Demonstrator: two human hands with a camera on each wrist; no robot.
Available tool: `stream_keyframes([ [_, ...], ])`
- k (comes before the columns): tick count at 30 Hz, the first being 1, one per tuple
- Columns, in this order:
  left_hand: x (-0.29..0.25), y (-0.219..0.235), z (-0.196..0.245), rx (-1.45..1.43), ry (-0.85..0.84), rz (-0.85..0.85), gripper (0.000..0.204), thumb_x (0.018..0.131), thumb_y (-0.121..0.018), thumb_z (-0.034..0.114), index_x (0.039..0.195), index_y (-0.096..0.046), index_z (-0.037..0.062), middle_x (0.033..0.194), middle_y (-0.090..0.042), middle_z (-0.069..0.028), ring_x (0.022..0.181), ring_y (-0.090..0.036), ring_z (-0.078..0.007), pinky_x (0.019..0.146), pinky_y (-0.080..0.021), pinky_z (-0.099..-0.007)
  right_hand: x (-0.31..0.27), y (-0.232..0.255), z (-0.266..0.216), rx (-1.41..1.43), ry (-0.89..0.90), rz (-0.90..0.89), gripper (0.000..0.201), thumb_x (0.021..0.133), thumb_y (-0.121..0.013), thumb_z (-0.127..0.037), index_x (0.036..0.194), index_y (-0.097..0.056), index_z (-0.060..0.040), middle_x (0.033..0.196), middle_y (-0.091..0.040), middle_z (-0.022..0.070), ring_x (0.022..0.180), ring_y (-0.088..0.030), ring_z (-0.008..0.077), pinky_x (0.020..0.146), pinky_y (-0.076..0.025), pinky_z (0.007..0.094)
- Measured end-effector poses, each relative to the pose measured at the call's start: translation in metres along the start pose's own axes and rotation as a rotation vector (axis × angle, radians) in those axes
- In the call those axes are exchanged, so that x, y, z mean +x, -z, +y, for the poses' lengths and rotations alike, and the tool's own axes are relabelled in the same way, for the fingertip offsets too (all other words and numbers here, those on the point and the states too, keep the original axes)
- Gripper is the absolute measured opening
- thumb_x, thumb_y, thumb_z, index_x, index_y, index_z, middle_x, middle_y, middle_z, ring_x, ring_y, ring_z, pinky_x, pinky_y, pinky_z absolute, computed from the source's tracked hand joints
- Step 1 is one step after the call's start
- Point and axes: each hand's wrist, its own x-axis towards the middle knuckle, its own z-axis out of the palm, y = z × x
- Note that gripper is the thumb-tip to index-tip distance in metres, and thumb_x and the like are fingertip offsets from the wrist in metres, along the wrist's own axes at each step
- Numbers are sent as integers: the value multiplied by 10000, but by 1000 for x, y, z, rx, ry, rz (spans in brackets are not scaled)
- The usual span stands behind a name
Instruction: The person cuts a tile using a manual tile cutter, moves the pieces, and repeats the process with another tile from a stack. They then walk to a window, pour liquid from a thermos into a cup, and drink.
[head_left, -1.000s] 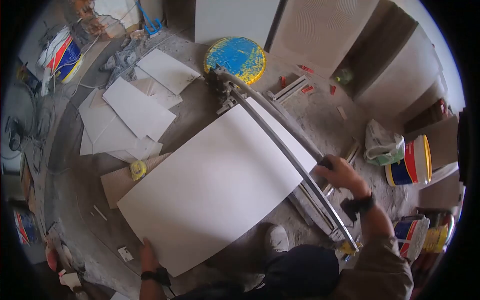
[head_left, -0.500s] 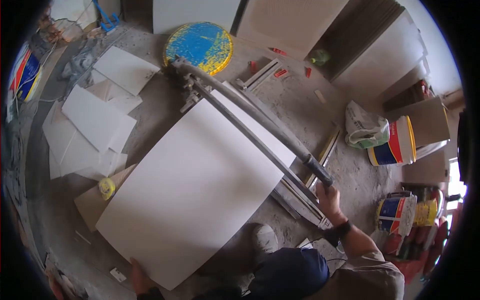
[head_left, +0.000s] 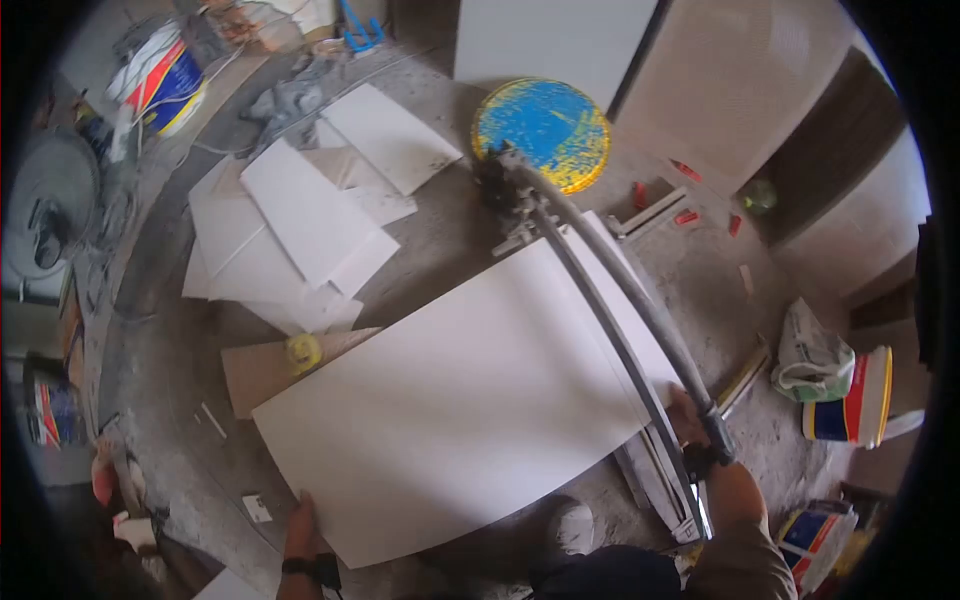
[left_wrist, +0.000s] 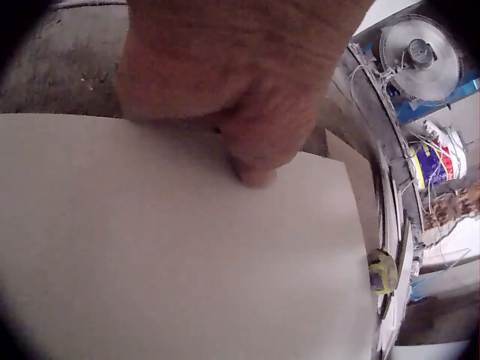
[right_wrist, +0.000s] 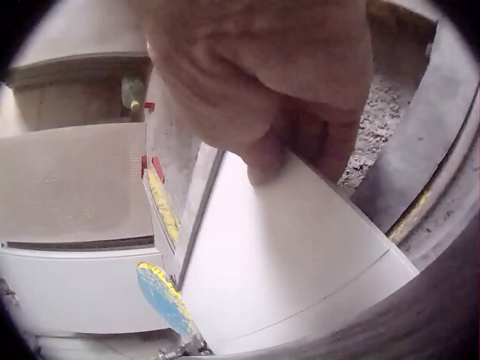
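A large white tile (head_left: 450, 400) lies across a manual tile cutter, under its long metal rail (head_left: 610, 325). The cutter's lever (head_left: 640, 300) slants down toward the person, its grip end (head_left: 716, 432) passing over the right wrist. My left hand (head_left: 302, 525) holds the tile's near left edge; the left wrist view has that thumb (left_wrist: 257, 174) on the top face. Beyond the rail, my right hand (head_left: 688, 418) grips the tile's right edge. In the right wrist view its thumb (right_wrist: 264, 166) presses on top, fingers partly hidden beneath, and a thin line crosses the tile.
Cut white pieces (head_left: 300, 220) are piled at the left, with a yellow tape measure (head_left: 303, 353) on a board nearby. A blue and yellow lid (head_left: 540, 135) sits behind the cutter. Buckets (head_left: 855, 400) stand at the right, and the person's shoe (head_left: 572, 525) is close to the tile.
The right hand has left the lever's grip and moved to the tile's right edge. The left hand stays at the near left edge. The head view has swung about.
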Motion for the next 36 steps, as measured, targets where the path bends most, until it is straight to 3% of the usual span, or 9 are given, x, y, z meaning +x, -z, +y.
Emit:
stream_keyframes([
  [4, -8, -8, 16, 47, 71, -5, 603, 1008, -433, 418, 1363, -404, -69, 1323, -520, -170, 1182, -534, -287, 1037, -398, -390, -21, -4, -10, 226, 158, 313, 223, 906, -632, -176, 1086, -635, -45, 901, -636, 33, 795, -622, 151, 665, -514, 304],
  [8, -32, -29, 34, 84, -163, 14, 635, 974, -476, 470, 1234, -533, -106, 1173, -619, -168, 1048, -609, -269, 913, -472, -366, -40, 44, -13, 819, -76, 612, 83, 885, -624, -146, 928, -601, -79, 816, -603, 2, 685, -555, 127, 600, -456, 269],
  [11, 19, 2, -12, 102, 32, 199, 624, 951, -524, 467, 1176, -577, -113, 1103, -648, -170, 1000, -629, -258, 878, -486, -355, -59, 102, -65, 700, 254, 781, 216, 939, -540, -266, 1026, -616, -83, 1085, -585, 58, 1036, -520, 154, 949, -407, 348],
  [16, -33, -13, 27, 84, -84, 165, 603, 931, -570, 455, 1164, -571, -102, 1046, -646, -159, 897, -617, -227, 788, -497, -355, -132, 193, -175, -127, 352, 1166, 432, 946, -507, -343, 1159, -607, 20, 1117, -594, 181, 986, -589, 274, 882, -469, 380],
  [19, 2, 5, -12, -124, -85, 39, 605, 927, -578, 451, 1180, -560, -98, 1051, -640, -174, 900, -620, -237, 759, -505, -362, -175, 165, -256, 333, 479, 1051, 445, 948, -505, -354, 1171, -595, 20, 1125, -591, 166, 1025, -561, 253, 878, -459, 379],
  [23, 11, 8, -24, 205, -242, 134, 651, 904, -588, 484, 1196, -550, -96, 1048, -637, -191, 883, -626, -258, 722, -513, -388, -160, 161, -247, 74, 498, 976, 396, 948, -521, -311, 1177, -590, 5, 1066, -575, 115, 1017, -543, 221, 859, -460, 363],
  [26, 38, 11, -37, 156, -56, 174, 665, 888, -591, 502, 1189, -562, -91, 1031, -639, -200, 870, -632, -279, 699, -514, -413, -77, 67, -296, 793, 368, 646, 104, 895, -596, -140, 965, -649, -85, 810, -551, -9, 738, -508, 98, 646, -432, 285],
  [30, 21, 1, -26, 177, -71, 225, 662, 876, -597, 501, 1178, -577, -88, 1020, -643, -210, 870, -636, -302, 697, -510, -431, 65, -49, -334, 188, 711, 506, 204, 933, -545, -230, 908, -624, -44, 673, -488, -3, 615, -472, 119, 580, -392, 275],
  [36, 1, -6, -3, 116, 41, 267, 695, 868, -611, 497, 1212, -549, -104, 1093, -632, -233, 944, -630, -322, 753, -509, -433, 173, -205, -369, 1114, 350, -165, 280, 934, -521, -183, 1141, -590, -7, 1078, -648, 106, 991, -634, 227, 878, -508, 347],
])
